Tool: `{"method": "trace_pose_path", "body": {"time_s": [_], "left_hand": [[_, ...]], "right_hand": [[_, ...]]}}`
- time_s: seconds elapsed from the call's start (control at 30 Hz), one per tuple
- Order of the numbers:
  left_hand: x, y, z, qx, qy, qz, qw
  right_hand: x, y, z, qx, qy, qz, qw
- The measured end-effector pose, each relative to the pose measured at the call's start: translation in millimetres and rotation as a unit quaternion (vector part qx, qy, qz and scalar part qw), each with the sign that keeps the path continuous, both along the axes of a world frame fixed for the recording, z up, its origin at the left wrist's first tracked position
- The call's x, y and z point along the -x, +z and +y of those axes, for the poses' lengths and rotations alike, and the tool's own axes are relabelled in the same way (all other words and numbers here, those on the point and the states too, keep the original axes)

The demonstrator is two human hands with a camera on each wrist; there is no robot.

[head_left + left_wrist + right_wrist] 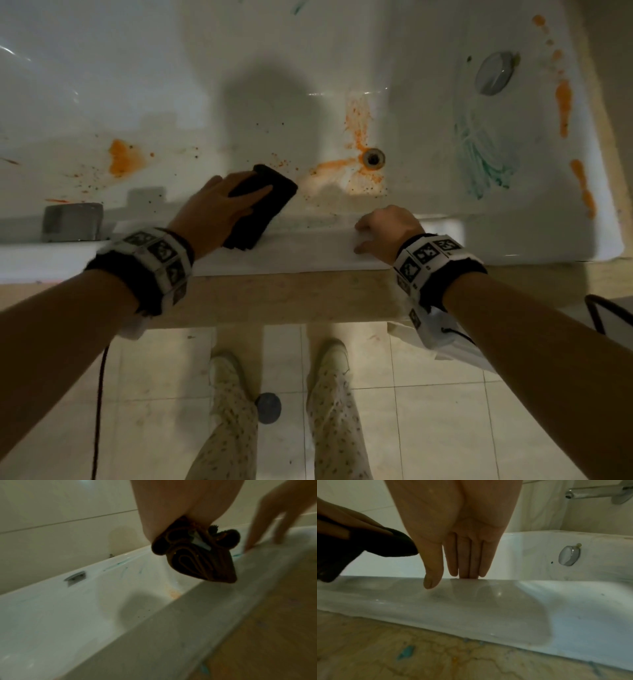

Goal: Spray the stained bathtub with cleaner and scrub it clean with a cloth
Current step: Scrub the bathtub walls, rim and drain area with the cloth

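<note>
From the head view, the left hand (219,202) grips a folded dark cloth (263,205) at the bathtub's (239,68) near rim. The right hand (387,229) rests on that rim, and orange stains (356,164) ring the drain (374,158). The left wrist view alone shows the cloth's rolled folds (197,561) pinched under the palm. The right wrist view alone shows straight fingers (465,559) touching the rim, and a wall tap (597,490).

Pale tiled floor (428,411), beige tiled wall (51,513), dim light.
</note>
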State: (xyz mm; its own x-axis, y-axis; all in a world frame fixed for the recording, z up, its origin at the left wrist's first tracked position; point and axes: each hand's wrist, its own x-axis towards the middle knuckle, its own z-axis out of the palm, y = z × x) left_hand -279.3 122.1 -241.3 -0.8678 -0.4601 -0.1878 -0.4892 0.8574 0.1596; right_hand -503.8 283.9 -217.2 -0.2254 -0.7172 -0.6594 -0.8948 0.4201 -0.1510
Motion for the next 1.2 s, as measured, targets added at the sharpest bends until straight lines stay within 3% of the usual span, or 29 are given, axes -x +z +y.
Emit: {"method": "trace_pose_path", "body": {"time_s": [0.07, 0.17, 0.33, 0.5, 0.6, 0.67, 0.73, 0.8, 0.83, 0.97, 1.07, 1.2], "left_hand": [[-7, 2, 22, -0.042, -0.036, 0.034, 0.998], [-17, -15, 42, -0.008, -0.150, 0.021, 0.988], [-22, -26, 25, -0.005, -0.107, 0.005, 0.994], [-34, -14, -7, 0.015, 0.019, -0.109, 0.994], [-53, -2, -19, 0.000, 0.126, 0.010, 0.992], [-61, 6, -15, -0.005, 0.108, 0.057, 0.993], [-70, 6, 3, -0.001, -0.002, 0.079, 0.997], [-84, -8, 15, 0.024, -0.123, 0.049, 0.991], [-92, -21, 14, 0.035, -0.137, 0.042, 0.989], [-102, -41, 6, -0.002, -0.099, 0.085, 0.992], [-107, -40, -5, -0.012, -0.098, 0.073, 0.992], [-131, -29, -40, -0.009, -0.031, 0.047, 0.998]], "right_hand": [[-6, 1, -6, 0.000, 0.000, -0.011, 1.000], [-27, -1, -14, -0.006, 0.042, -0.045, 0.998], [-50, -4, -24, 0.014, 0.061, -0.059, 0.996], [-50, 4, -31, -0.012, 0.041, -0.046, 0.998], [-59, 6, -37, -0.002, 0.035, -0.040, 0.999], [-71, 5, -40, 0.014, 0.035, -0.059, 0.998], [-86, 4, -45, 0.019, 0.054, -0.071, 0.996], [-100, 1, -51, 0.015, 0.067, -0.070, 0.995], [-106, 0, -54, 0.010, 0.067, -0.067, 0.995], [-118, 2, -62, 0.013, 0.067, -0.057, 0.996], [-127, 6, -66, 0.023, 0.071, -0.040, 0.996], [-148, 9, -76, 0.035, 0.060, -0.040, 0.997]]}}
